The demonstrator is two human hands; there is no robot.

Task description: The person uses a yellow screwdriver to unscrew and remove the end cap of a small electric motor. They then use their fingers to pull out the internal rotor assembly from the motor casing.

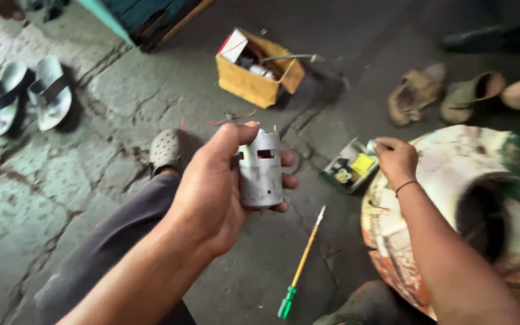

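Observation:
My left hand [215,183] is raised in the middle of the view and grips a grey metal motor housing [260,170], a slotted cylinder held upright. My right hand [396,160] reaches out to the right, its fingers pinched on something small at the edge of a small open box [350,167] holding a yellow part. That hand rests over a large round rusty white and green casing [452,180]. What the fingertips pinch is too small to tell.
A screwdriver [303,262] with a yellow shaft and green handle lies on the concrete floor. An open yellow cardboard box [255,75] with parts stands farther off. Grey sandals [26,93] lie at left, worn shoes [443,93] at right. My foot in a grey clog [166,149] shows below the motor.

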